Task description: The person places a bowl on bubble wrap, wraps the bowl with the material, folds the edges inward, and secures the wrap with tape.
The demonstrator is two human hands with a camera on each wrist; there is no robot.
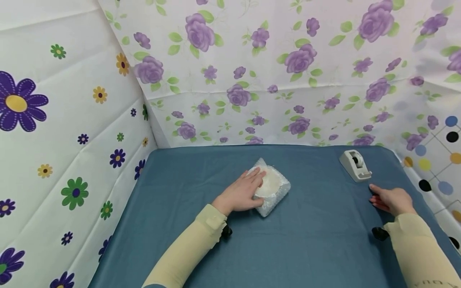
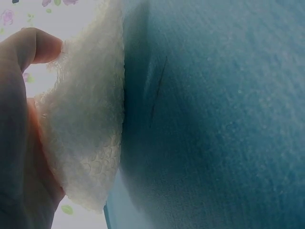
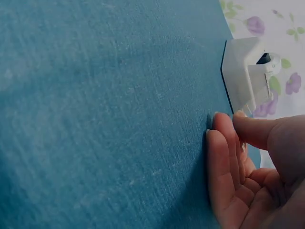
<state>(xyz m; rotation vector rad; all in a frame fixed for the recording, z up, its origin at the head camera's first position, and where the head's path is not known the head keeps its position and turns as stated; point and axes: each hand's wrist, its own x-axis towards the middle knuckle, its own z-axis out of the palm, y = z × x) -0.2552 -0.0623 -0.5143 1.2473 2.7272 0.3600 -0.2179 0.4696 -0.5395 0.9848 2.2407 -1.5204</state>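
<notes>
A flat package in bubble wrap [image 1: 276, 196], with a pale round shape under the wrap, lies near the middle of the table. My left hand [image 1: 242, 193] rests on its left part, fingers spread over the top. In the left wrist view, the thumb and palm touch the side of the bubble wrap [image 2: 90, 114]. A white tape dispenser [image 1: 354, 166] stands at the back right. Just in front of it is my right hand [image 1: 393, 200], fingers loosely bent. The right wrist view has the fingertips close to the dispenser [image 3: 240, 71], with nothing visible between thumb and fingers.
A blue-grey cloth [image 1: 306, 240] covers the table. Behind it hangs a white sheet with purple flowers [image 1: 237, 96]. Another flowered sheet [image 1: 65, 152] closes off the left side, and a dotted one [image 1: 437, 172] the right.
</notes>
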